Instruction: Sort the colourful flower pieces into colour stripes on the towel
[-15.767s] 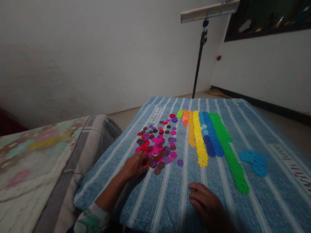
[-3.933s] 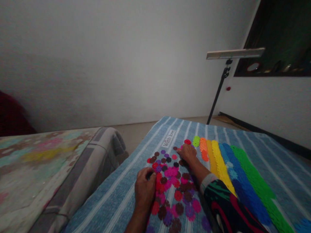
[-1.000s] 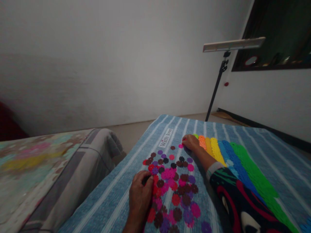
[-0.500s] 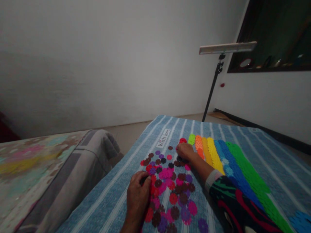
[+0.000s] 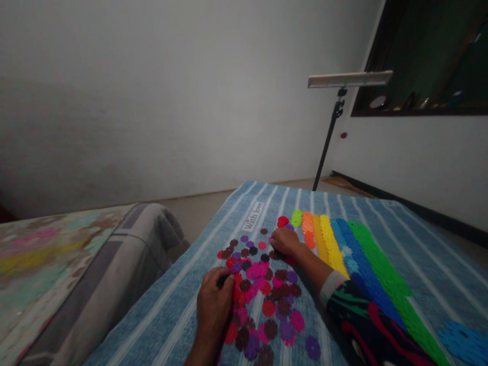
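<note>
Many flower-shaped discs, among them a pink one (image 5: 297,321), a purple one (image 5: 313,347) and a red one (image 5: 268,307), lie mixed on a blue striped cloth (image 5: 160,310). My left hand (image 5: 214,300) rests at the left edge of this spread, thumb and fingers curled together; whatever is between them is hidden. At the far end, my right hand (image 5: 285,241) reaches down among brown and black discs with fingers bent and pinched. What it grips is covered by the hand. Just beyond it is a small group of red discs (image 5: 282,221).
Right of the mixed discs run rows sorted by colour: lime (image 5: 296,218), orange (image 5: 308,229), yellow (image 5: 331,244), blue (image 5: 366,264) and green (image 5: 385,264). Light-blue pieces (image 5: 463,341) lie near right. Another covered surface (image 5: 76,284) stands left. A stand (image 5: 328,142) rises behind.
My right hand has drawn slightly back and left from the red discs, and a purple disc beside them now shows. My left hand stays in about the same place. The view has shifted slightly.
</note>
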Tool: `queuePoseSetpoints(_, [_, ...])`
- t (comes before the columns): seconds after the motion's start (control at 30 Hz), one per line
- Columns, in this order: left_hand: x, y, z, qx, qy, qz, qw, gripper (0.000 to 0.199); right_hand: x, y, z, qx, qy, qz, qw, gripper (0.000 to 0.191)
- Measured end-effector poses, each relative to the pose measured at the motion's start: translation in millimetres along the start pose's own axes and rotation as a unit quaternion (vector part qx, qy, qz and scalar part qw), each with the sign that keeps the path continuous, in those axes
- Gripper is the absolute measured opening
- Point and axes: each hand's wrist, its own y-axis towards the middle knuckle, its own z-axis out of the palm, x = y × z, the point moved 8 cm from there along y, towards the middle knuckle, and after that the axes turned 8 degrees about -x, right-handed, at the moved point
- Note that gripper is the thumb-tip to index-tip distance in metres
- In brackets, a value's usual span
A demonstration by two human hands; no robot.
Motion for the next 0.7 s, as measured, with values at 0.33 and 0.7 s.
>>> queuePoseSetpoints(0.33, [-1.9, -0.1, -0.5, -0.009, -0.012, 0.000, 1.000, 0.028, -28.7, -10.7, -20.8, 0.017, 0.011, -0.012, 1.000, 0.032])
queuePoseSetpoints(0.7, [-2.4, 1.8, 0.5, -0.010, -0.005, 0.006, 1.000, 0.027, 16.0, -52.9, -6.5, -0.054, -0.032, -0.039, 0.997, 0.036])
